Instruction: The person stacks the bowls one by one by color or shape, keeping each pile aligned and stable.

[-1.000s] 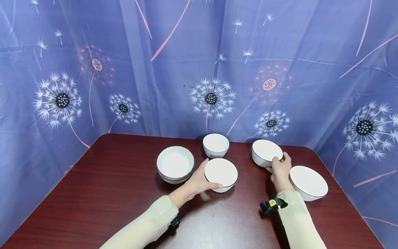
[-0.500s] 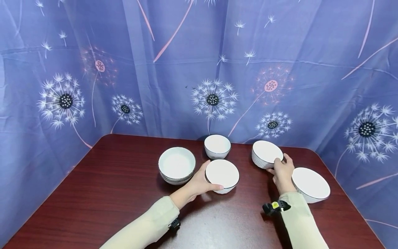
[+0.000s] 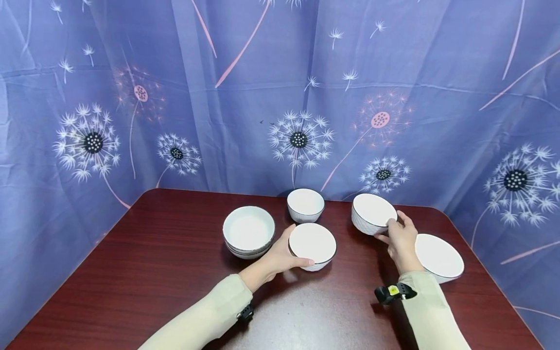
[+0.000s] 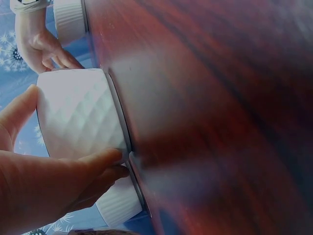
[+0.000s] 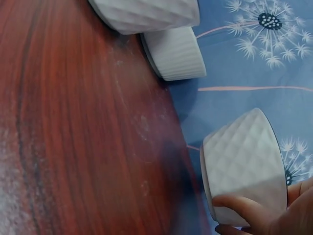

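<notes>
My left hand (image 3: 277,255) grips a white bowl (image 3: 312,243) with a dark rim at the middle of the table, thumb at the near side and fingers round the left side. The left wrist view shows the diamond-textured wall of this bowl (image 4: 80,112). At the back right, my right hand (image 3: 400,238) pinches the rim and side of a second textured white bowl (image 3: 373,214). In the right wrist view that bowl (image 5: 244,161) appears slightly raised off the table, its far fingers partly hidden.
A stack of shallow bowls (image 3: 248,231) stands left of my left hand. Behind the middle bowl is a small ribbed bowl (image 3: 305,205). A wider white bowl (image 3: 441,257) sits beside my right wrist, partly covered by it. A blue dandelion curtain (image 3: 245,121) hangs behind the table (image 3: 131,272).
My right hand has raised its bowl a little and shifted it slightly left. My left hand keeps its grip on the middle bowl, in about the same place.
</notes>
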`<state>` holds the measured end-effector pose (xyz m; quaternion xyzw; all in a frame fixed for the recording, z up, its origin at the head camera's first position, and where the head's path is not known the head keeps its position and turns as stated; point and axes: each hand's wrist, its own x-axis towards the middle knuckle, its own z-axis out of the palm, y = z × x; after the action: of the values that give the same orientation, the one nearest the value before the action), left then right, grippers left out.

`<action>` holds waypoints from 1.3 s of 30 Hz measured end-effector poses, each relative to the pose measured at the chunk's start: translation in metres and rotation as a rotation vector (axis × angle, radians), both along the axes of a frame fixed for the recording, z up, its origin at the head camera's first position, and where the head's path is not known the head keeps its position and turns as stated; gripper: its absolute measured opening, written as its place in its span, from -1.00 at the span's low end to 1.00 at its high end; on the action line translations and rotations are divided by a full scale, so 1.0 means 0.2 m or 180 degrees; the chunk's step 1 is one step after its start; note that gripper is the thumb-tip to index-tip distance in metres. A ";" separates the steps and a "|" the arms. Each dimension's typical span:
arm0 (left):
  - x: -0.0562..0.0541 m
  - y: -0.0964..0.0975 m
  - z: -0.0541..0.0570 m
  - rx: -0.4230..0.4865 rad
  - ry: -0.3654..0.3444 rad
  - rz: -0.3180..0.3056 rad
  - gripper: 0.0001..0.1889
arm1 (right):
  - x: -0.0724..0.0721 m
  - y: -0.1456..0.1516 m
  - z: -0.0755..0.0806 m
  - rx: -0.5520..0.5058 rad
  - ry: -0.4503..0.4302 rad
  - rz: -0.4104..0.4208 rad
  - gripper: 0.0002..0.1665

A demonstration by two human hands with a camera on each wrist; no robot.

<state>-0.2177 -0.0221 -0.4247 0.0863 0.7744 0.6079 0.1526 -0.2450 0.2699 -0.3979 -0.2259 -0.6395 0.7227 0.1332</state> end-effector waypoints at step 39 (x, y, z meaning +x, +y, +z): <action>0.00 0.00 0.00 0.0053 0.0034 -0.0032 0.13 | 0.16 -0.19 0.19 -0.0120 0.0313 0.1374 -0.27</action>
<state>-0.2183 -0.0216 -0.4252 0.0947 0.7696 0.6132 0.1508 -0.2130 0.2311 -0.3604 -0.0507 -0.6521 0.7564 0.0022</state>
